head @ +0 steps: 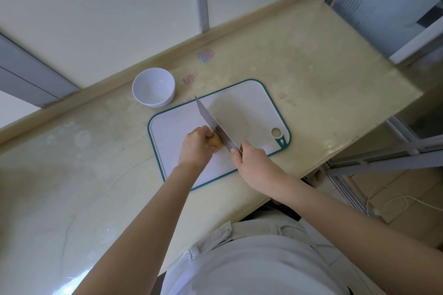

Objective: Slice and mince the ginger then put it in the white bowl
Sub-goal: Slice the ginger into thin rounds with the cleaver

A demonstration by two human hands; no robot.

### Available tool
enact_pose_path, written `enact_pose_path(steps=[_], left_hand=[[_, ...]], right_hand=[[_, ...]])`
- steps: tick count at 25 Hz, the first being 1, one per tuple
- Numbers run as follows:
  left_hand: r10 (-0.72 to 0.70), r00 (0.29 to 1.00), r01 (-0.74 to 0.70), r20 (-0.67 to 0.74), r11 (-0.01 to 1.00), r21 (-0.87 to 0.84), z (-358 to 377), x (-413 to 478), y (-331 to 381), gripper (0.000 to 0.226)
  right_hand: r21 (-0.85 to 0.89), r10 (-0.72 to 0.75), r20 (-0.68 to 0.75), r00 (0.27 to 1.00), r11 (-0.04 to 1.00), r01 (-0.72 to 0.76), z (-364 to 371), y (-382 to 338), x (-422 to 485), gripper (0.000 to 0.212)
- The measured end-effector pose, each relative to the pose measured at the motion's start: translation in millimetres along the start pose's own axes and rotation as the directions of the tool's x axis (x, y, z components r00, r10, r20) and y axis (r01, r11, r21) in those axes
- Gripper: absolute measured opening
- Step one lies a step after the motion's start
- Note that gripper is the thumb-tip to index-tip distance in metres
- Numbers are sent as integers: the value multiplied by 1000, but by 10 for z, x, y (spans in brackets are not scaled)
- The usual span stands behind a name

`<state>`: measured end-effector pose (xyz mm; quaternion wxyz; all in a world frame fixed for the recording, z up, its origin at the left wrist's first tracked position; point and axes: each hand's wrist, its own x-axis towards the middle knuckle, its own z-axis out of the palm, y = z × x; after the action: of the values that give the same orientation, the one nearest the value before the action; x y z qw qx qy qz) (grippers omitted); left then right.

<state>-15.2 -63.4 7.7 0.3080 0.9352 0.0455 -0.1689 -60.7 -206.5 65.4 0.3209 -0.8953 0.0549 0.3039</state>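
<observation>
ginger [215,143] is lying on the cutting board [172,132] | my left grip [195,148] is holding it down | my right grip [254,163] is clasping the knife [223,122], blade just beside the ginger | white bowl [153,87] is standing on the bench [311,79] beyond

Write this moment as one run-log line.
step: slicing | left hand holds ginger on board | right hand grips knife against ginger | white bowl empty
</observation>
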Motion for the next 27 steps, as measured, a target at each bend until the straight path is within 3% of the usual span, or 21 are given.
enact_pose_path(steps=[27], left_hand=[[13,999,-13,40,1000,15,-54,41,5,30]], right_hand=[[-24,30,11,1000,999,-29,-16,186,-46,23]])
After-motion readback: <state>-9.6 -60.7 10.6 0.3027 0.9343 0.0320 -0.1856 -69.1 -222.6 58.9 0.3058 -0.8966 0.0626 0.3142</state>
